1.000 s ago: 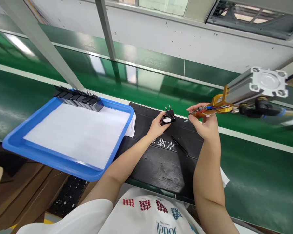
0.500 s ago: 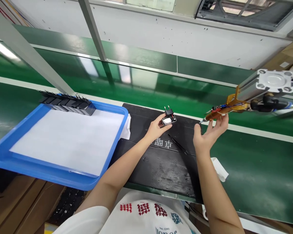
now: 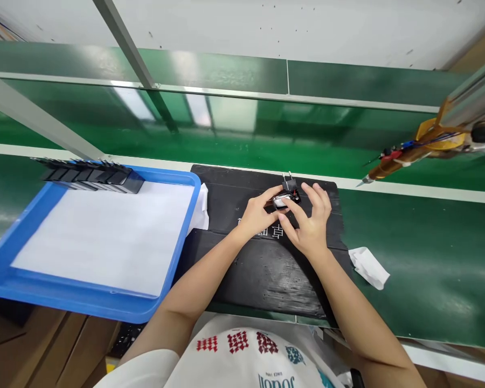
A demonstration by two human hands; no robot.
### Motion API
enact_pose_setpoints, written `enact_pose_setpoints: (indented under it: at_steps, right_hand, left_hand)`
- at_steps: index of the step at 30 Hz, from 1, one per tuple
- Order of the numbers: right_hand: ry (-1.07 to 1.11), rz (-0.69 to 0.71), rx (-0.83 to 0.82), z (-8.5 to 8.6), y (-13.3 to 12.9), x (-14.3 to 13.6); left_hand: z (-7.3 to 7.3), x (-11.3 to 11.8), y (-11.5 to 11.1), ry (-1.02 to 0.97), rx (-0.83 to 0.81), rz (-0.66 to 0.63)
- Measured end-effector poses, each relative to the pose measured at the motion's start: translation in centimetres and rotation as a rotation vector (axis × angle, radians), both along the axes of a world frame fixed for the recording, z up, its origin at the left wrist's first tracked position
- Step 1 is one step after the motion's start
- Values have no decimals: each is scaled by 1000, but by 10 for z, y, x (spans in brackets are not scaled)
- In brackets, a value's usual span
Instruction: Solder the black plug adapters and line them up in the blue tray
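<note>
My left hand (image 3: 258, 214) is closed around a black plug adapter (image 3: 291, 186) with its case opened up. Two metal pins stick up from the adapter, a red wire shows inside, and a white part fills much of the case. From the right, my right hand (image 3: 313, 221) reaches over it with fingers spread. Its index fingertip touches or nearly touches the white part, while the thumb sits just below the case. Both hands are above a black mat (image 3: 267, 280) with white characters, partly covered by my hands.
On the left a blue tray (image 3: 192, 202), lined with white paper, has several black adapters (image 3: 92, 175) along its far edge. A brown-wrapped dispenser with a fine tip (image 3: 382, 170) hangs at the right. A crumpled white tissue (image 3: 368, 268) lies on the green table (image 3: 436, 269).
My right hand has left the dispenser and come left to the adapter. The black tweezers seen on the mat before are now hidden by the right hand and forearm. The view has shifted.
</note>
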State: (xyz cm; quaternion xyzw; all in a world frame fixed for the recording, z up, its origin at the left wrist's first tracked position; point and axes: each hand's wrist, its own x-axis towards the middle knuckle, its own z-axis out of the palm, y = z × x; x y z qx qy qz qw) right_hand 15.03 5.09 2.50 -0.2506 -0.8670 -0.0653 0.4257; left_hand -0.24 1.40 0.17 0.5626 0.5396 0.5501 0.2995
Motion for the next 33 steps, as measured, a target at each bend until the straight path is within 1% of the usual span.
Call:
enact_pose_setpoints:
  at_steps: [6, 9, 13, 17, 20, 23, 26, 30, 33]
  right_hand:
    - [-38, -3, -1, 2, 2, 3]
    - [-57, -14, -3, 2, 2, 4]
    - [-87, -27, -71, 2, 1, 4]
    - [-84, 11, -147, 2, 1, 4]
    - [-40, 41, -172, 4, 2, 7]
    - [-18, 47, -179, 6, 5, 11]
    - [-48, 50, -171, 6, 9, 13]
    - [-32, 47, -91, 7, 11, 15]
    - [-58, 53, -115, 9, 11, 14]
  left_hand:
    - [-3, 1, -1, 43, 41, -9]
    - [-3, -1, -1, 69, 35, -21]
    - [-1, -1, -2, 82, 9, -16]
    - [1, 0, -1, 87, -1, -6]
    - [0, 0, -1, 90, 7, -9]
    - [-2, -2, -1, 107, 14, -2]
    - [-2, -2, 0, 125, 12, 0]
    - [0, -3, 0, 117, 24, 12]
    - [1, -3, 0, 115, 13, 29]
